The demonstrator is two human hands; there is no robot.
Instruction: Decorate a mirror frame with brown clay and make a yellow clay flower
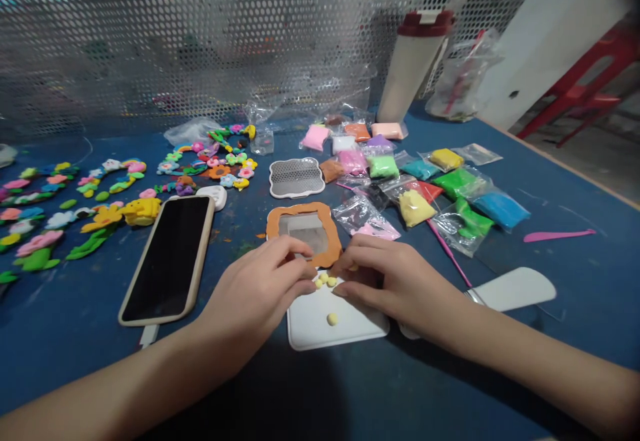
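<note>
A cluster of small yellow clay balls sits at the top edge of a white rounded panel. One more yellow clay ball lies apart, lower on that panel. From the left, my left hand closes its curled fingertips against the cluster. Opposite it, my right hand has thumb and index fingertip at the cluster's right side, with a bit of yellow showing between its fingers. Just behind the fingers lies a mirror framed in orange clay, partly covered by both hands.
A phone with a cable lies left, beside several colourful clay-decorated pieces. Behind are a second mirror and several bagged clays. To the right are a white spatula, pink tools and a tall bottle.
</note>
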